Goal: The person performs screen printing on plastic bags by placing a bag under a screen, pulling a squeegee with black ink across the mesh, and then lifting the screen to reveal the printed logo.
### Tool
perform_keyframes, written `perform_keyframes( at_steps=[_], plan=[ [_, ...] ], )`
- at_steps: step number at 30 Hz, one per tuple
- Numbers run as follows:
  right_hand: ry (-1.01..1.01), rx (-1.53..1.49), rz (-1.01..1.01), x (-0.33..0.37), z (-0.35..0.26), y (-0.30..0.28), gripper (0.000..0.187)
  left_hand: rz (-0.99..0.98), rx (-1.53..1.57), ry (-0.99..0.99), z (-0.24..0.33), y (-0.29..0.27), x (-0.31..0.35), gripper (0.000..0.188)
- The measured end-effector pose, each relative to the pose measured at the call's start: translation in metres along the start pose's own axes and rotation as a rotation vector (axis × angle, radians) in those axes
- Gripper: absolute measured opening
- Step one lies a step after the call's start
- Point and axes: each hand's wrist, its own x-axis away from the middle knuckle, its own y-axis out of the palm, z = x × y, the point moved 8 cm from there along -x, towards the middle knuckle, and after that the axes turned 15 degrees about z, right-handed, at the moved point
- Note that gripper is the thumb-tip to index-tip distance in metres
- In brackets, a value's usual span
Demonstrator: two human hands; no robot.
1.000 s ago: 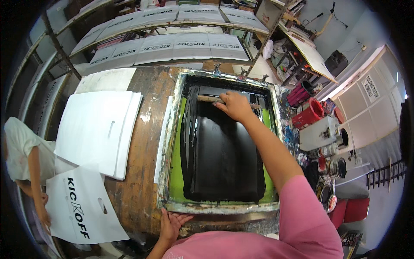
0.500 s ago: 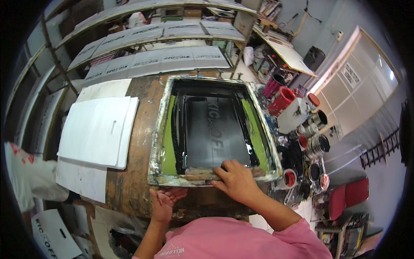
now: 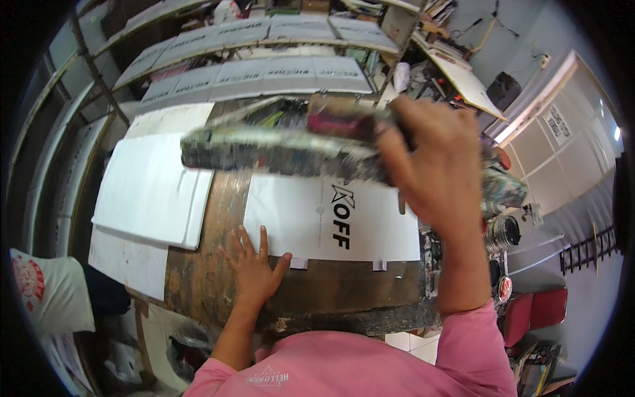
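Note:
My right hand (image 3: 433, 162) grips the near edge of a paint-crusted screen printing frame (image 3: 278, 157), which is tilted up off the table. A wooden bar stained pink (image 3: 340, 122), like a squeegee, rests on the frame beside my fingers; motion blurs both. Beneath the raised frame lies a flat white sheet (image 3: 284, 215) with bold black lettering, its far part hidden by the frame. My left hand (image 3: 259, 274) is spread on the wooden table, fingertips by the sheet's near left corner, holding nothing.
A stack of white sheets (image 3: 149, 192) lies on the table's left. Printed white sheets (image 3: 301, 73) fill the shelves behind. Ink cans (image 3: 501, 231) crowd the right side. A pale cloth with red print (image 3: 56, 294), perhaps a person's shirt, shows at far left.
The near side of the frame has swung up in my right hand, uncovering the printed sheet. My left hand has moved from below the frame's near edge onto the table, fingers spread.

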Motion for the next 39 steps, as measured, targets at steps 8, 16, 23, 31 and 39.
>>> perform_keyframes(
  at_steps=[8, 16, 23, 31, 39],
  plan=[
    [0.248, -0.257, -0.109, -0.040, 0.045, 0.026, 0.055, 0.027, -0.085, 0.055, 0.007, 0.013, 0.004, 0.108],
    [0.258, -0.309, -0.140, -0.058, 0.059, 0.035, 0.054, 0.339, 0.662, 0.012, 0.052, -0.064, -0.071, 0.058],
    [0.114, -0.148, -0.083, -0.060, 0.039, 0.020, 0.048, 0.374, 0.857, -0.436, 0.001, -0.091, -0.060, 0.059],
    [-0.016, -0.073, 0.108, -0.042, 0.026, 0.007, 0.043, 0.486, 0.922, -0.495, -0.241, -0.131, -0.018, 0.073],
    [0.042, -0.002, 0.022, -0.030, 0.021, 0.003, 0.050, 0.452, 0.229, -0.586, -0.443, -0.177, -0.052, 0.078]
  ],
)
